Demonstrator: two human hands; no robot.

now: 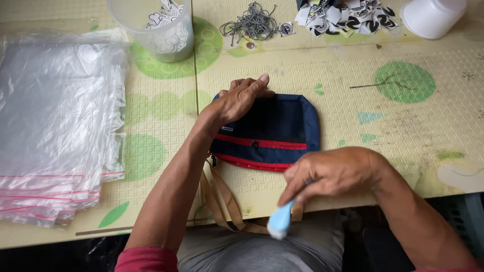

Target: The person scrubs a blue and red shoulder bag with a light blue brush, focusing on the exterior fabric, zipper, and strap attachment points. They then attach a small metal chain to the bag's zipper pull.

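Observation:
A small navy pouch (pixel 275 126) with red zip trims and a mesh front lies flat on the patterned mat, its tan strap (pixel 222 204) hanging off the near table edge. My left hand (pixel 237 100) rests on the pouch's upper left corner, fingers curled over its top edge. My right hand (pixel 330 174) hovers at the near edge just right of the pouch, pinching a light blue, blurred tool (pixel 280 221) that points down toward my lap.
A stack of clear zip bags (pixel 55 126) fills the left side. A clear plastic cup of printed tags (pixel 161 27) stands at the back. Ball chains (pixel 252 22), a heap of black-and-white tags (pixel 345 15) and a white container (pixel 431 17) line the far edge.

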